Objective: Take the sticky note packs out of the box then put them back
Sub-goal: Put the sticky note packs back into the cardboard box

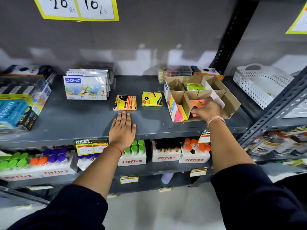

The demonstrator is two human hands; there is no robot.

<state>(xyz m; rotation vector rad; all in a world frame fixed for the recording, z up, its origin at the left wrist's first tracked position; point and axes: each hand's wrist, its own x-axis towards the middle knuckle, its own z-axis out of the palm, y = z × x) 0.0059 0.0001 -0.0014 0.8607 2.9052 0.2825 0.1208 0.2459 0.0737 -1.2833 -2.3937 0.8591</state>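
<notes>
Pink sticky note pack (196, 103) sits pinched in the right hand (207, 108) inside the divided cardboard box (232, 105), right of centre; left hand (122, 128) lies flat, empty, on the grey shelf (74, 120).

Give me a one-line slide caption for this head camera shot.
Right hand grips a pink sticky note pack in the divided cardboard box; left hand rests flat on the shelf.

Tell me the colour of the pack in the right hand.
Pink pack, seen in the head view.
</notes>
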